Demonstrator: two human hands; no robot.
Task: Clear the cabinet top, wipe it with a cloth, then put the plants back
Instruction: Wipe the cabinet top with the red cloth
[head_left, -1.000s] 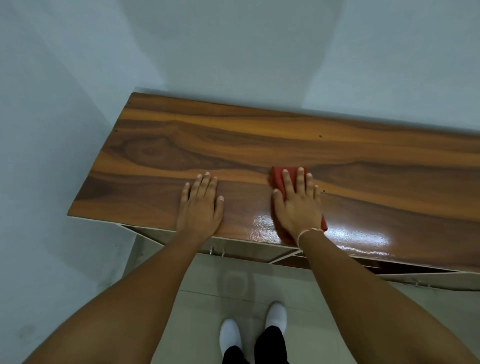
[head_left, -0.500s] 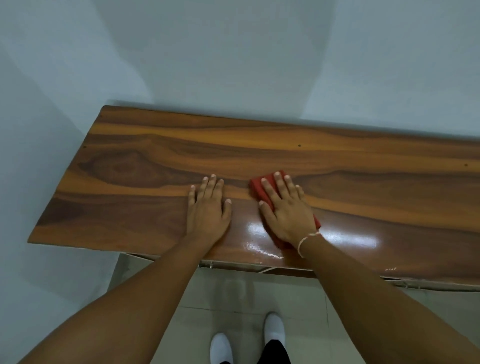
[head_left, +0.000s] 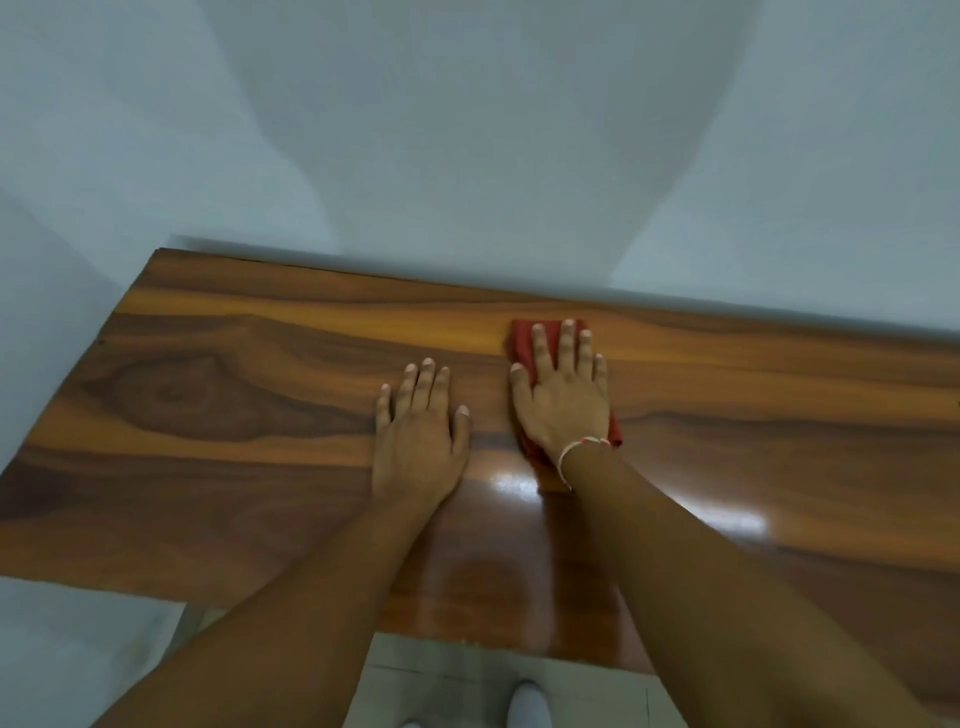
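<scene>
Cloth (head_left: 522, 343) sits pinned under your flat, straight-fingered right hand (head_left: 563, 402) for wiping; your left hand (head_left: 418, 441), fingers spread flat, braces you on the cabinet top (head_left: 234, 415).

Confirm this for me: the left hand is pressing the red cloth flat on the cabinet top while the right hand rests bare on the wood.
Not right: the hands are swapped. The head view shows the right hand pressing the red cloth flat on the cabinet top, while the left hand rests bare on the wood.
</scene>
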